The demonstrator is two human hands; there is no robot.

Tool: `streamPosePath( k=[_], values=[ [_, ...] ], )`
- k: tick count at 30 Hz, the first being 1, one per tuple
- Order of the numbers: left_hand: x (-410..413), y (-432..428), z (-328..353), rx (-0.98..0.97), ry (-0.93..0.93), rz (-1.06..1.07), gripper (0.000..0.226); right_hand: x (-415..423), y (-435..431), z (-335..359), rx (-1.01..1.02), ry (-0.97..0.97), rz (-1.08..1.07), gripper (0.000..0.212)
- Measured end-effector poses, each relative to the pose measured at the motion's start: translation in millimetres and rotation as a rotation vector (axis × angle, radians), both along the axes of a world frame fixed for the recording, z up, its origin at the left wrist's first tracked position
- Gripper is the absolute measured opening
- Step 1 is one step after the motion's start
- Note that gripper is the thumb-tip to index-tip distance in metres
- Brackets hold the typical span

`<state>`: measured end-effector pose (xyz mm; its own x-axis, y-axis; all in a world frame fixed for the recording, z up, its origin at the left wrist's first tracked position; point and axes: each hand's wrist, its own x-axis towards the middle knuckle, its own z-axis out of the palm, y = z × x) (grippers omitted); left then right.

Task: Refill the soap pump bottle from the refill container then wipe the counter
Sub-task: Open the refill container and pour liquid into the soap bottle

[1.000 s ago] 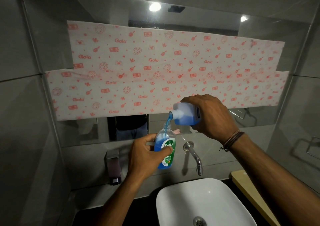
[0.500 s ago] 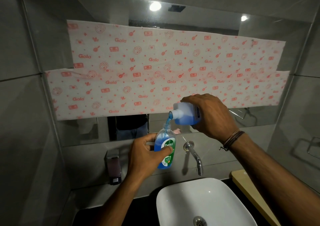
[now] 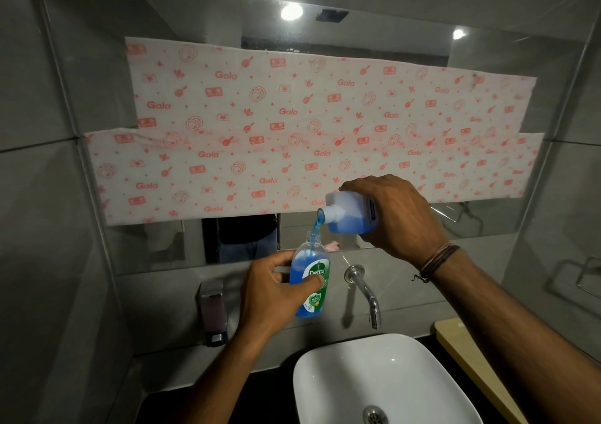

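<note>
My left hand (image 3: 271, 288) grips the clear soap bottle (image 3: 311, 277) with a green and white label, held upright in the air above the basin, its pump off and its neck open. The bottle is mostly full of blue liquid. My right hand (image 3: 395, 215) holds the translucent refill container (image 3: 349, 217) tipped on its side just above and right of the bottle. A thin blue stream (image 3: 316, 228) runs from its white spout into the bottle's neck. The container is roughly half full of blue soap.
A white basin (image 3: 383, 381) sits below on a dark counter (image 3: 257, 388), with a chrome wall tap (image 3: 366, 295) behind it. A wall soap dispenser (image 3: 213, 311) hangs at the left. A wooden board (image 3: 468, 355) lies at the right. Patterned paper covers the mirror (image 3: 309, 130).
Both hands hold almost still while the soap keeps pouring. The blue level in the bottle has risen slightly.
</note>
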<state>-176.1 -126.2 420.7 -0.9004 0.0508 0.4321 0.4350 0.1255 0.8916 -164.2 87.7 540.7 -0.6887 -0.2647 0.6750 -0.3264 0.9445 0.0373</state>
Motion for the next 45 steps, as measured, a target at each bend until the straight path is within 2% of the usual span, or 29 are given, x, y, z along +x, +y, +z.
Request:
streamPosePath(
  k=[45],
  values=[
    [-2.9, 3.3, -5.6, -0.003, -0.022, 0.001, 0.039, -2.1, 4.2, -2.4, 0.020, 0.008, -0.003, 0.072]
  ],
)
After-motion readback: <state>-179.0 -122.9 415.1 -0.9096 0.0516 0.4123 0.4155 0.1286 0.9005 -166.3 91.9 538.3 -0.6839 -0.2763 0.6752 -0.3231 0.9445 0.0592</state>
